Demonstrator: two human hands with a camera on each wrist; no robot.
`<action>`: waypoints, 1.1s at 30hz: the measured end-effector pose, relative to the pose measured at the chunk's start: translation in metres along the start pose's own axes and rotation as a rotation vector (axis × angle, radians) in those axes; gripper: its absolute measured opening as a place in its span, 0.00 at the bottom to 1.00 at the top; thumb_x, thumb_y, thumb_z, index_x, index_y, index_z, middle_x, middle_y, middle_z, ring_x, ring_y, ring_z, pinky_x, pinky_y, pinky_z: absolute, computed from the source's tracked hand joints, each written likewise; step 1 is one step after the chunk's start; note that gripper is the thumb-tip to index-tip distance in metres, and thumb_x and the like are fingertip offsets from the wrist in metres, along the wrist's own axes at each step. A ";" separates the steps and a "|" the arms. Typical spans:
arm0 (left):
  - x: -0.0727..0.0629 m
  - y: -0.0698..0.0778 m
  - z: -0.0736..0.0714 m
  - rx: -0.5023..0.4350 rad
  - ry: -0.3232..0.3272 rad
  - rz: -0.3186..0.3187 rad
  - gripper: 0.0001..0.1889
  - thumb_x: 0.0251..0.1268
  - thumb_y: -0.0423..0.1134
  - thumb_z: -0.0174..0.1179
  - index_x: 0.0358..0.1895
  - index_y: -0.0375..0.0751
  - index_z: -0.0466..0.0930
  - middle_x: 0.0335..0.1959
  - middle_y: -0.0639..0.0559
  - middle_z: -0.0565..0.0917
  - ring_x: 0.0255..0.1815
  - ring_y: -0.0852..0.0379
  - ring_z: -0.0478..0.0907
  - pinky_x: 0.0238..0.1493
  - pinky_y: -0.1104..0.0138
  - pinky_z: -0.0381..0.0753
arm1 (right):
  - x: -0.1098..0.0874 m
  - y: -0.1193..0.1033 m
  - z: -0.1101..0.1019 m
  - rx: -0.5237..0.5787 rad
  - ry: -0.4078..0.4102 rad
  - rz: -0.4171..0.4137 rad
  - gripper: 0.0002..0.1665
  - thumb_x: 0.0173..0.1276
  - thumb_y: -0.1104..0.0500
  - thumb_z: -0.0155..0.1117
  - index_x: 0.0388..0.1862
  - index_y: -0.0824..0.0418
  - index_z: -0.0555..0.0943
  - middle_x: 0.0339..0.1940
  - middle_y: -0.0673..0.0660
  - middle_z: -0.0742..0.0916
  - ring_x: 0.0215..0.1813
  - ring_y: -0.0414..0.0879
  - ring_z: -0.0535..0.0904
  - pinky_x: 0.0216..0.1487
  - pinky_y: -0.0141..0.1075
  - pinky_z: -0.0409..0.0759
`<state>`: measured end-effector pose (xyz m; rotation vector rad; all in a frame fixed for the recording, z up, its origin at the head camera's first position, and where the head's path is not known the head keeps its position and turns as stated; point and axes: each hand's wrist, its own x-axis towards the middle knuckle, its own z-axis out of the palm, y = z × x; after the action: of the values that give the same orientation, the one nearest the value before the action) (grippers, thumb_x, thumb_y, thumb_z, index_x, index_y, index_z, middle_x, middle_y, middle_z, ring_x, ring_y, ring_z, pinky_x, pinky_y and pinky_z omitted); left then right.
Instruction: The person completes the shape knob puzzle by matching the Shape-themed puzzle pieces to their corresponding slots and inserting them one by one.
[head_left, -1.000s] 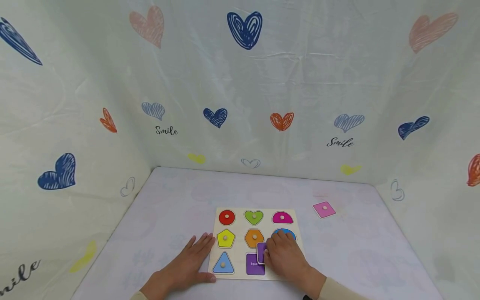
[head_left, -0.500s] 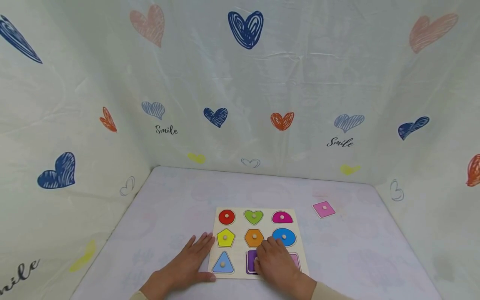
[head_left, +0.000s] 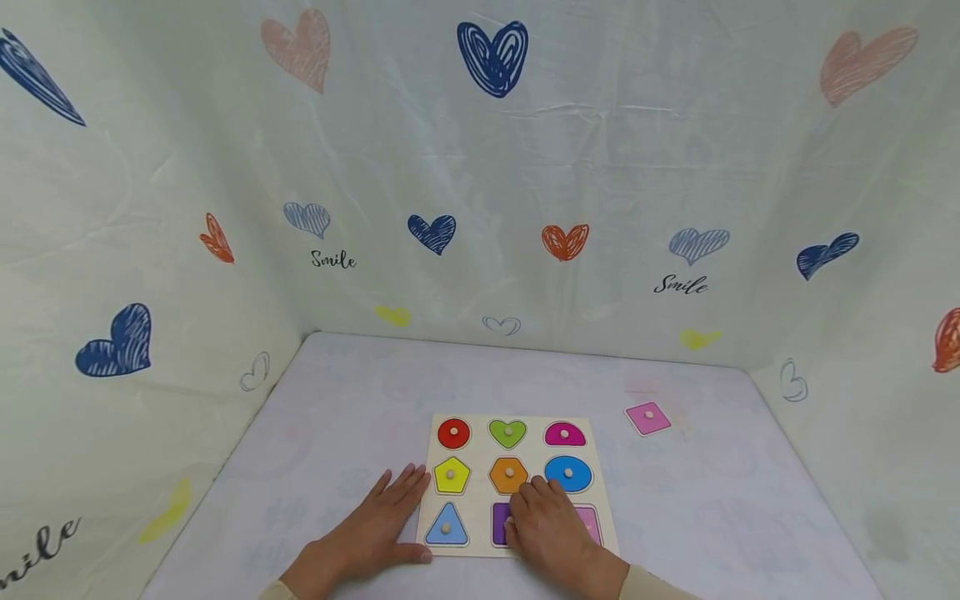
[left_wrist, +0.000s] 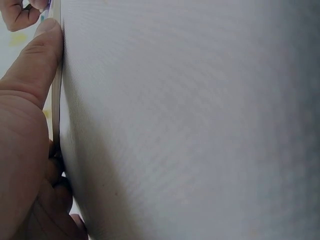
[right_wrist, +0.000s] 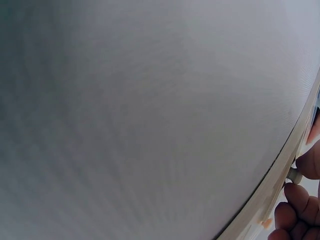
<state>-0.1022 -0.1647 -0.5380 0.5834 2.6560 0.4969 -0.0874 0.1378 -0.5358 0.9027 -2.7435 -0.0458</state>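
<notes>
In the head view, a wooden shape-puzzle board [head_left: 480, 450] lies on the table. My right hand [head_left: 555, 533] is over its bottom row and pinches the small knob [right_wrist: 294, 175] of a purple square puzzle piece [head_left: 500, 523]. That piece sits in or on its square place, partly hidden by the hand. A pink shape [head_left: 590, 522] shows at the bottom right corner, mostly covered. My left hand [head_left: 371, 529] lies with straight fingers along the board's left edge, fingertips and thumb touching it.
Several knobbed pieces sit in the board, such as the red circle [head_left: 453, 433], blue oval [head_left: 568, 473] and light blue triangle [head_left: 447, 527]. A loose pink diamond piece [head_left: 648, 418] lies on the table right of the board. A heart-print curtain [head_left: 495, 167] stands behind the table.
My right hand has moved left and down with the purple square, from overlapping its printed place at an offset to lying over it. The left hand stays put.
</notes>
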 end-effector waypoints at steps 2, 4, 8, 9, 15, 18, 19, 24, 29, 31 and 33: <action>0.000 -0.001 0.000 -0.002 -0.002 0.000 0.61 0.53 0.73 0.71 0.86 0.45 0.54 0.87 0.50 0.57 0.89 0.45 0.47 0.86 0.40 0.42 | 0.000 0.001 0.001 -0.005 0.006 0.000 0.16 0.70 0.46 0.71 0.36 0.56 0.83 0.30 0.49 0.79 0.39 0.44 0.71 0.42 0.36 0.73; 0.001 -0.002 0.000 -0.002 -0.002 0.000 0.62 0.53 0.73 0.70 0.86 0.45 0.54 0.87 0.50 0.57 0.89 0.45 0.46 0.86 0.40 0.41 | 0.000 0.001 0.002 -0.009 0.011 0.000 0.16 0.70 0.46 0.71 0.35 0.56 0.82 0.30 0.49 0.79 0.39 0.44 0.72 0.42 0.36 0.74; 0.001 -0.002 0.000 0.000 -0.002 0.007 0.62 0.53 0.74 0.69 0.86 0.46 0.53 0.87 0.50 0.56 0.89 0.45 0.46 0.86 0.40 0.41 | 0.000 0.001 0.002 -0.009 0.014 -0.001 0.15 0.70 0.46 0.71 0.36 0.56 0.82 0.30 0.49 0.79 0.39 0.44 0.72 0.42 0.36 0.74; 0.001 -0.002 0.000 0.002 -0.001 0.008 0.62 0.53 0.74 0.69 0.86 0.46 0.53 0.87 0.50 0.56 0.89 0.45 0.46 0.86 0.40 0.41 | 0.000 0.001 0.002 -0.007 0.013 -0.001 0.15 0.70 0.46 0.71 0.36 0.56 0.82 0.30 0.49 0.79 0.39 0.44 0.72 0.42 0.36 0.74; 0.001 -0.001 0.001 0.000 0.003 0.003 0.62 0.53 0.72 0.71 0.86 0.45 0.54 0.87 0.50 0.57 0.89 0.45 0.46 0.86 0.40 0.41 | -0.001 0.002 0.003 -0.005 0.021 -0.003 0.15 0.70 0.46 0.72 0.36 0.56 0.83 0.30 0.49 0.79 0.39 0.44 0.71 0.41 0.36 0.73; 0.000 -0.001 0.001 0.002 0.009 -0.001 0.61 0.53 0.71 0.72 0.86 0.45 0.54 0.87 0.50 0.58 0.89 0.45 0.47 0.86 0.40 0.42 | -0.001 0.002 0.004 -0.013 0.026 -0.003 0.16 0.70 0.46 0.72 0.35 0.56 0.83 0.30 0.49 0.79 0.38 0.44 0.71 0.41 0.35 0.73; 0.000 -0.001 0.001 0.003 0.010 -0.002 0.61 0.53 0.71 0.72 0.86 0.45 0.54 0.87 0.50 0.58 0.89 0.45 0.47 0.86 0.40 0.42 | -0.001 0.002 0.004 -0.016 0.026 -0.003 0.16 0.70 0.45 0.72 0.35 0.56 0.83 0.30 0.49 0.79 0.38 0.44 0.71 0.41 0.35 0.73; 0.000 0.000 0.001 -0.008 0.007 -0.007 0.61 0.53 0.71 0.72 0.86 0.45 0.54 0.87 0.50 0.58 0.89 0.45 0.47 0.86 0.40 0.42 | -0.001 0.002 0.004 -0.020 0.014 -0.007 0.16 0.70 0.45 0.71 0.36 0.56 0.83 0.30 0.49 0.79 0.38 0.44 0.71 0.41 0.35 0.73; 0.000 0.001 -0.001 -0.023 0.008 -0.003 0.61 0.53 0.70 0.73 0.85 0.44 0.55 0.87 0.50 0.59 0.89 0.45 0.48 0.86 0.40 0.42 | -0.001 0.001 0.002 -0.005 0.006 -0.005 0.16 0.71 0.45 0.71 0.36 0.56 0.83 0.29 0.49 0.79 0.38 0.44 0.70 0.41 0.36 0.73; 0.000 0.001 -0.001 -0.022 0.007 -0.002 0.61 0.53 0.70 0.73 0.85 0.44 0.55 0.87 0.50 0.59 0.89 0.45 0.48 0.86 0.40 0.42 | -0.001 0.001 0.002 0.001 -0.001 -0.001 0.16 0.71 0.45 0.71 0.36 0.56 0.83 0.29 0.49 0.79 0.38 0.44 0.70 0.41 0.36 0.73; 0.000 0.001 -0.001 -0.020 0.008 -0.002 0.61 0.53 0.70 0.73 0.85 0.44 0.55 0.87 0.50 0.59 0.89 0.45 0.47 0.86 0.40 0.42 | -0.001 0.001 0.002 0.009 -0.011 0.003 0.16 0.71 0.45 0.71 0.36 0.56 0.83 0.30 0.49 0.79 0.38 0.44 0.70 0.41 0.36 0.73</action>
<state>-0.1022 -0.1639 -0.5367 0.5743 2.6554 0.5261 -0.0878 0.1388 -0.5376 0.9040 -2.7577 -0.0378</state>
